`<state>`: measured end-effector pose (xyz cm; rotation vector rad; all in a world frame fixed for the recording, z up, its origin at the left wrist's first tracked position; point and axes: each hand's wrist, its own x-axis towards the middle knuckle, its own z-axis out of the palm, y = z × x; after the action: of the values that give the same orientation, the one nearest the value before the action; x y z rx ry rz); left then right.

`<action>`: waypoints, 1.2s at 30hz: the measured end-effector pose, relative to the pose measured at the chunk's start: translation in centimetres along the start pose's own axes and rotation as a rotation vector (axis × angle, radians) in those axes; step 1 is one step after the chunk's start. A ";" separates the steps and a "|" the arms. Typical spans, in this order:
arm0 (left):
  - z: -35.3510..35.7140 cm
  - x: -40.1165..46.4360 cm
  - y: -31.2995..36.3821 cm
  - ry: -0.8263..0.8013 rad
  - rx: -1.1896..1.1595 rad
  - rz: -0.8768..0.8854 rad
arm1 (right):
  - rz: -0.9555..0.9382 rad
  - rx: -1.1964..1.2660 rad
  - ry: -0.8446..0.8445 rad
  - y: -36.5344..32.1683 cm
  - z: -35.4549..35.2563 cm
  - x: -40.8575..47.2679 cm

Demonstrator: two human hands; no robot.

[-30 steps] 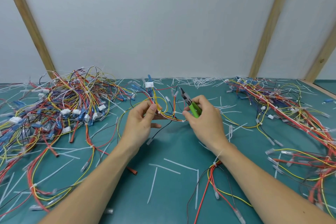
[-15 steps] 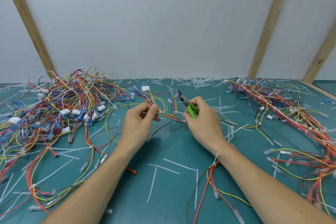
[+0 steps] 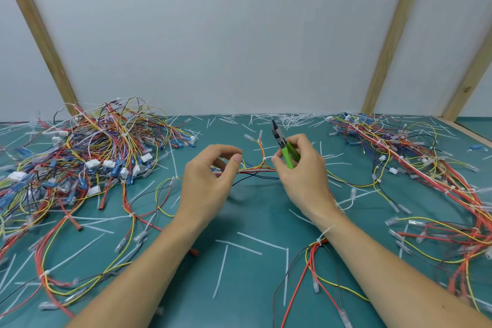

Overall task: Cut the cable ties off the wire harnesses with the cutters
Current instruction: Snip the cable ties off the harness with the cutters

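My left hand [image 3: 210, 173] pinches a thin wire harness [image 3: 257, 170] of red, yellow and black wires at the table's middle. My right hand [image 3: 299, 168] grips the green-handled cutters [image 3: 283, 145], jaws pointing up and away, and its fingertips touch the same harness by a white cable tie [image 3: 266, 158]. The harness runs level between both hands. Two short ends with clear terminals [image 3: 249, 137] rise from it behind.
A big tangle of harnesses [image 3: 80, 157] lies at the left, another pile [image 3: 426, 168] at the right. Cut white ties [image 3: 239, 243] litter the green mat [image 3: 247, 287]. A tied red-yellow bundle [image 3: 314, 245] lies under my right forearm. Wooden posts stand at the back wall.
The harness has been drawn out flat between my hands and its white connector has left the middle. Both hands spread a little apart, and the cutters tilted more upright.
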<state>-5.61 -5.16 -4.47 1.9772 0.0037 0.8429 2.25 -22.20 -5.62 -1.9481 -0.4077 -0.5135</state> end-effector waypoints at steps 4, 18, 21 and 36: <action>0.3 -0.1 -0.3 -0.114 0.272 0.049 | -0.144 0.019 0.013 -1.3 0.1 -0.7; 1.0 -0.4 -0.4 -0.069 0.289 0.045 | -0.083 0.274 -0.043 -3.3 1.2 -2.0; 0.7 -0.1 -0.5 -0.079 0.255 -0.042 | 0.026 0.365 0.141 -3.3 0.7 -0.9; 1.1 0.1 -1.7 -0.277 0.282 -0.013 | -0.010 0.076 -0.179 0.0 -2.0 2.1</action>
<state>-4.35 -4.98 -6.04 2.3440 -0.0266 0.5778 3.73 -23.95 -3.77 -1.9258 -0.5431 -0.3254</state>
